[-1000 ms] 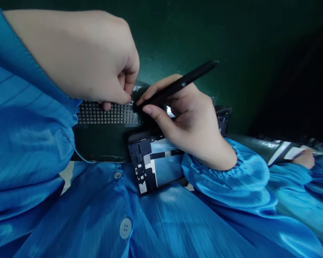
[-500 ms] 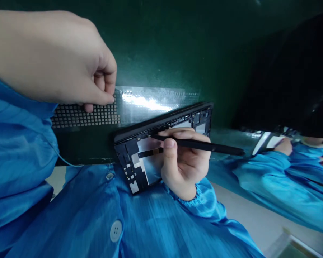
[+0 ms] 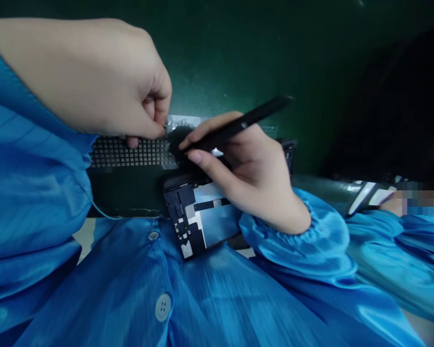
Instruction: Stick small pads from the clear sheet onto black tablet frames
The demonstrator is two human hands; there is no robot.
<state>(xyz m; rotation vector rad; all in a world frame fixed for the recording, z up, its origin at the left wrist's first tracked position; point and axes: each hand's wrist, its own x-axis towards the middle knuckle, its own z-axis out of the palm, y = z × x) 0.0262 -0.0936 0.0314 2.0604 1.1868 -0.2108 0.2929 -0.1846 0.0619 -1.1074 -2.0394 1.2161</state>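
My right hand grips black tweezers like a pen, their tip end down over the sheet beside my left fingertips. My left hand is closed in a pinch at the edge of a clear film, which lies over a sheet of small grey square pads. Below my right hand lies an opened electronic device, black-framed, its inner parts facing up, tilted at the table's near edge. My right hand and sleeve hide much of it. The tweezers' tips are too dark to make out.
A green table top stretches ahead. At right, a co-worker's blue sleeve and a partly hidden hand are near another device. A dark shape fills the upper right. A thin cord hangs by my left sleeve.
My right hand has lifted the tweezers off the device and carried them up and left to the pad sheet. The left hand keeps its pinch; the whole view has shifted slightly.
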